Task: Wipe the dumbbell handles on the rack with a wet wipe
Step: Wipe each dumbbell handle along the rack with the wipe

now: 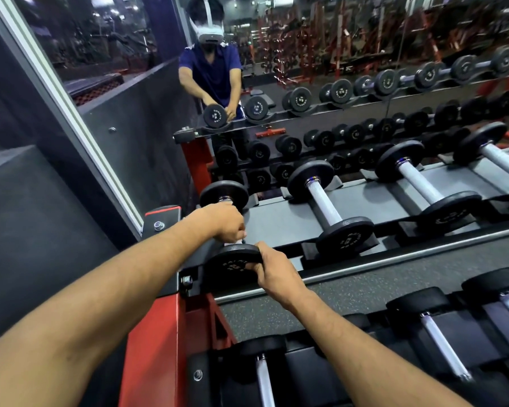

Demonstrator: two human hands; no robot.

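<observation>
The leftmost dumbbell (224, 193) lies on the top shelf of the rack (279, 218), black round heads at each end. My left hand (225, 223) is wrapped over its handle, and a bit of white wet wipe (238, 241) shows under the fingers. My right hand (269, 267) grips the rim of the near head (231, 264) of the same dumbbell. The handle itself is hidden under my left hand. To the right lie more dumbbells with bare silver handles, the nearest (323, 204) one slot over.
A lower shelf (409, 356) in front of me carries several more dumbbells. The rack's red upright (156, 342) stands at the left end, next to a dark wall (41, 215). A mirror (276, 54) behind the rack reflects a person and gym machines.
</observation>
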